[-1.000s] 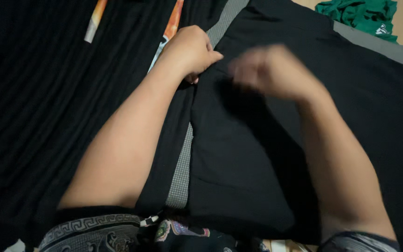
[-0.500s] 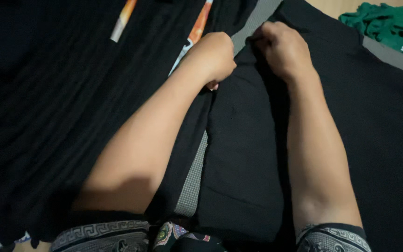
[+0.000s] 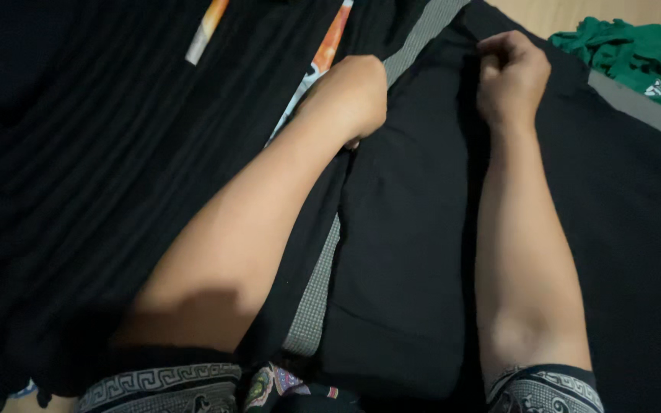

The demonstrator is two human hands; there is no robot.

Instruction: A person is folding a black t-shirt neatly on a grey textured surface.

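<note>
A black garment [image 3: 415,252] lies folded in front of me, on a surface with a grey checked strip [image 3: 315,298] showing beside it. My left hand [image 3: 350,95] is curled into a fist and pinches the garment's left edge near its top. My right hand [image 3: 510,73] is also closed, gripping the black cloth at the garment's upper part. Both forearms stretch out over the cloth.
Dark ribbed black fabric [image 3: 101,168] covers the left side, with two orange and white strips [image 3: 327,50] lying on it. A crumpled green garment [image 3: 625,57] sits at the top right on a wooden floor. Patterned sleeves show at the bottom edge.
My right hand has moved away from my left, up and to the right along the black cloth, and closed on it. My left hand has stayed gripping the edge.
</note>
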